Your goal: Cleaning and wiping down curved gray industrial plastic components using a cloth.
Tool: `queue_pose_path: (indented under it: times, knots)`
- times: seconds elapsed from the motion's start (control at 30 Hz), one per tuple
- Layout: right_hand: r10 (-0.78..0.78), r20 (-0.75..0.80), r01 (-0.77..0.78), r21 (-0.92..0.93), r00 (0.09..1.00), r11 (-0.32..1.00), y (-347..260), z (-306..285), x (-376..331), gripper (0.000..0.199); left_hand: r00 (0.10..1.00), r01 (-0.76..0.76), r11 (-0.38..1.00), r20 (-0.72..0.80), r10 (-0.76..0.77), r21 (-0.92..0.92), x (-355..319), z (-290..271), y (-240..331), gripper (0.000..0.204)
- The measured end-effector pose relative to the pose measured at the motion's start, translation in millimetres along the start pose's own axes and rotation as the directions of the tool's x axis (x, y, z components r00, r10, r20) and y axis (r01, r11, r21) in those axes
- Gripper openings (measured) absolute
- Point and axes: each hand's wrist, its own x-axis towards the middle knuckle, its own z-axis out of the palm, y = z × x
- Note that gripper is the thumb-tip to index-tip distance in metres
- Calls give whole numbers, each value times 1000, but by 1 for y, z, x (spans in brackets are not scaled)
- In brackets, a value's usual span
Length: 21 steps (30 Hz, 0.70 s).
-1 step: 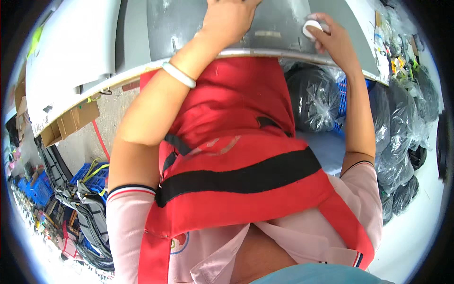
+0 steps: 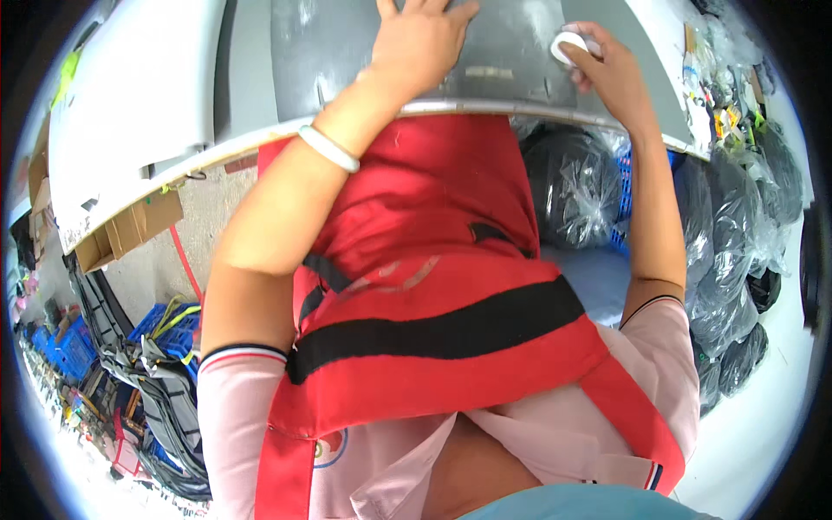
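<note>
My left hand point(image 2: 418, 43) lies palm down on a dark grey sheet point(image 2: 334, 61), its fingers stretched toward the top edge of the picture, where the tips are partly cut off. A pale bangle point(image 2: 329, 149) circles that wrist. Over to the right, my right hand point(image 2: 614, 74) pinches a small white round disc point(image 2: 568, 45) between thumb and fingers, at the sheet's right edge. Whether the disc touches the sheet I cannot tell. Faint whitish marks point(image 2: 490, 73) show on the sheet between the hands.
The worktable's near edge point(image 2: 234, 154) runs close to my red apron point(image 2: 433, 191). A white sheet or roll point(image 2: 130, 87) covers the table's left. Below stand a cardboard box point(image 2: 130, 227) and blue crates point(image 2: 169, 329). Filled plastic bags point(image 2: 576, 186) crowd the right side.
The table and both hands sit slightly lower in the picture, and more of my left fingers shows. My right hand still pinches the white disc.
</note>
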Motion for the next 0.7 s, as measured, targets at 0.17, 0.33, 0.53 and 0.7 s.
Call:
queue_pose_path:
  times: [0.17,0.33,0.53,0.7]
  knots:
    - [-172,-117,143,-223,978,964,10,-1,83,31,998,-11,1000,-62,12,17,-7,22,-5,36]
    - [-486,-150,487,-33,861,873,4,8,125,25,999,11,999,-32,-9,48,-9,18,-2,38]
    - [-495,-92,408,-449,864,795,3,18,152,24,1000,11,997,17,-12,78,-7,17,-4,41]
    - [-556,-20,379,-711,831,592,10,-1,160,32,1000,-5,994,18,3,110,-5,18,-3,42]
